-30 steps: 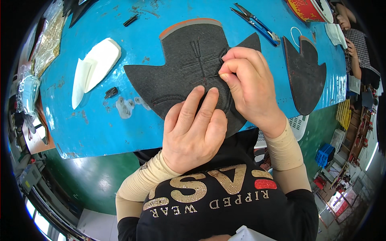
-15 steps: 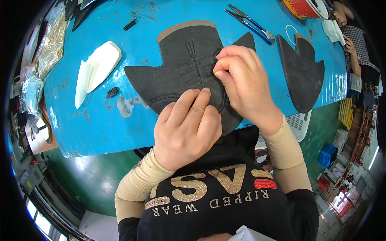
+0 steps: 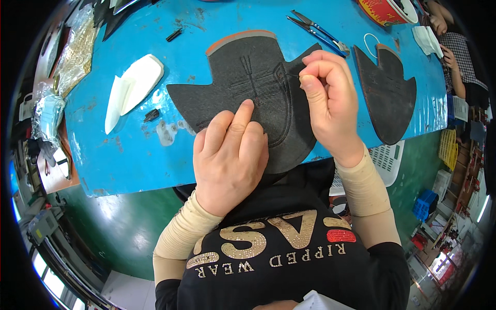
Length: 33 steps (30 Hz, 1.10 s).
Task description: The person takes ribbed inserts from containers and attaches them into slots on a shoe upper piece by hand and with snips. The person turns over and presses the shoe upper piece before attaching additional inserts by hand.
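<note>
We judge this fine handwork on the dark cut piece (image 3: pixel 268 111), at the near edge of the blue table (image 3: pixel 139 168). Left hand (image 3: pixel 227 160) rests on it, grip partly hidden: we cannot tell. Right hand (image 3: pixel 330 98) pinched closed, contents unclear. Next move wants steady material. Shears (image 3: pixel 326 39) beyond; green floor (image 3: pixel 126 230) below.

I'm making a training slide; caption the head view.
Left hand resting on a dark stitched piece, right hand pinched by its right side, snips lying beyond on the blue table.
</note>
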### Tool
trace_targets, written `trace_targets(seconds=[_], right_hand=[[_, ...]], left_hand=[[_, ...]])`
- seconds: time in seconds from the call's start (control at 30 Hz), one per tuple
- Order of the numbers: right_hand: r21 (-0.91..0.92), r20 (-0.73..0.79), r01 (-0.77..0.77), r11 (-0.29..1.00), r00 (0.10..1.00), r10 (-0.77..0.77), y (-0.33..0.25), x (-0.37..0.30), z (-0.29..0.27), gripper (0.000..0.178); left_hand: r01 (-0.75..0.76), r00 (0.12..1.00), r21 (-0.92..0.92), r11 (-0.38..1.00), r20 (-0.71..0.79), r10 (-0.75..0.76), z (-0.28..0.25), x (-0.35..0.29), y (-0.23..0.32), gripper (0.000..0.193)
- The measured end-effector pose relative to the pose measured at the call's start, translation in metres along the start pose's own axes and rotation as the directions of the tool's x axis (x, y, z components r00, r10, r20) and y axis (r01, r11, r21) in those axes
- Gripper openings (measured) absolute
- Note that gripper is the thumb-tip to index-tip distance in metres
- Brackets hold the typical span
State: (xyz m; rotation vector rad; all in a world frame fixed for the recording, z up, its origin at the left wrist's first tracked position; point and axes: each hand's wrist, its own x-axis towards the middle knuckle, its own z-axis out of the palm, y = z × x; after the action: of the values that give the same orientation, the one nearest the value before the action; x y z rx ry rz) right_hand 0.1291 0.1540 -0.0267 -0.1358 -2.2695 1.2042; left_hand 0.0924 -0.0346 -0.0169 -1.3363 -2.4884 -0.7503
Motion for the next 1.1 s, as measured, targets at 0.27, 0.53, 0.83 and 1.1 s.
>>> trace_targets(seconds=[0.27,0.53,0.83,1.1], right_hand=[[0.043,-0.001,-0.028,0.999,1.0,0.028,-0.0033,0.0004,0.0009,0.008],[-0.171,0.174,0.196,0.966,0.97,-0.166,-0.0019,0.0015,0.0061,0.012],[-0.226,0.211,0.249,0.942,0.956,-0.202,-0.0029,0.0034,0.0068,0.014],[-0.282,0.214,0.276,0.919,0.952,-0.22,-0.0024,0.0031,0.009,0.016]], left_hand=[[-0.058,0.998,0.081,0.995,0.035,0.056,-0.0023,-0.0013,-0.0005,0.019],[-0.06,0.998,0.046,0.997,0.022,0.059,-0.0027,-0.0014,-0.0008,0.019],[-0.09,0.996,-0.011,0.996,0.009,0.09,-0.001,-0.0029,-0.0014,0.021],[-0.086,0.996,-0.048,0.995,0.01,0.086,-0.0009,-0.0018,0.0002,0.021]])
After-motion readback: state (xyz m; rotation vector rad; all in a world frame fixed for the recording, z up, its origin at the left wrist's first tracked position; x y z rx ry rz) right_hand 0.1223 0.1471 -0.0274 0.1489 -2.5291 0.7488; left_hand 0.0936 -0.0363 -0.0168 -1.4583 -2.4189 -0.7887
